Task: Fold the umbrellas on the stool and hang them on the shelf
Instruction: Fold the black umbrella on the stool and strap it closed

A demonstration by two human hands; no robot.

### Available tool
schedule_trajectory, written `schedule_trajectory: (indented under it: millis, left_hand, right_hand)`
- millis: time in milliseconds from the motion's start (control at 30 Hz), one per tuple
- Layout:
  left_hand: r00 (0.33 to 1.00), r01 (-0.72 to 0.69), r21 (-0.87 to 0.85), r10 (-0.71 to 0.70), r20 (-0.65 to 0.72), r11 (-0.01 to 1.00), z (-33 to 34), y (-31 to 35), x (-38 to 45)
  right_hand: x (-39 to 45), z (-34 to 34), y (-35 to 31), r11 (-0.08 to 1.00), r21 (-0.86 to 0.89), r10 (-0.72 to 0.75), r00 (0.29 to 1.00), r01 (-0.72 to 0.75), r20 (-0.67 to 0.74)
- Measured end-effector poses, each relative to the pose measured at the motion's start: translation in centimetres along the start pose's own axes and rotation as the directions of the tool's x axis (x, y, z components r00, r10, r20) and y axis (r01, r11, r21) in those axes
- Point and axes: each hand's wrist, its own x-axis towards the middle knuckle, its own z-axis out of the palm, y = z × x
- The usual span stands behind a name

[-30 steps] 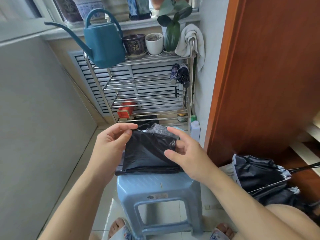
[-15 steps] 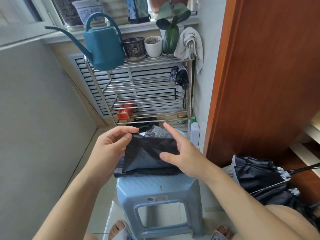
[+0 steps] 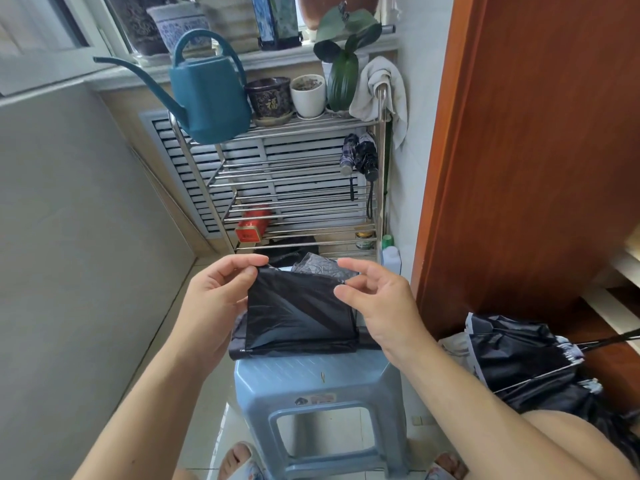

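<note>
A flat black piece of umbrella fabric stands on its lower edge on the pale blue plastic stool. My left hand pinches its top left corner between thumb and fingers. My right hand holds the top right corner, thumb in front and fingers behind. Crinkled grey material shows just behind the top edge. Two folded dark umbrellas hang by their straps at the right side of the metal shelf. A half-collapsed black umbrella lies on the floor to the right.
A teal watering can, flower pots and a white cloth sit on the shelf top. A red tin is on a lower rack. A brown wooden door stands to the right, a grey wall to the left.
My right hand has moved from lying across the front of the fabric up to its top right corner. My left hand keeps its pinch on the top left corner.
</note>
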Motion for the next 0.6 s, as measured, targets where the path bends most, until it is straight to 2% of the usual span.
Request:
schedule_trajectory:
  millis: [67, 200, 233, 333, 400, 600]
  left_hand:
    - [1.000, -0.008, 0.003, 0.008, 0.001, 1.000, -0.2, 0.0, 0.1]
    - [1.000, -0.018, 0.029, 0.018, 0.010, 0.999, -0.1, -0.2, 0.0]
    - [1.000, -0.023, 0.033, 0.023, 0.013, 0.999, -0.1, -0.2, 0.0]
    - [0.998, -0.059, 0.055, 0.059, 0.000, 0.997, -0.1, -0.4, -0.1]
    - [0.995, -0.093, 0.080, 0.095, -0.020, 0.992, 0.0, -0.3, 0.2]
    - [0.995, -0.099, 0.136, 0.101, -0.008, 0.986, -0.2, 0.1, 1.4]
  right_hand:
    - [-0.1, -0.1, -0.1, 0.999, -0.041, -0.029, 0.999, 0.031, 0.035]
    - [-0.4, -0.5, -0.3, 0.989, -0.141, -0.005, 0.977, 0.035, 0.212]
    - [-0.3, -0.7, -0.2, 0.988, -0.148, -0.009, 0.977, 0.041, 0.212]
    - [0.0, -1.0, 0.0, 0.982, -0.176, -0.071, 0.997, 0.074, 0.025]
    - [0.2, -1.1, 0.0, 0.984, -0.163, -0.074, 0.996, 0.067, -0.039]
    - [0.7, -0.8, 0.4, 0.993, -0.122, 0.010, 1.000, -0.007, 0.024]
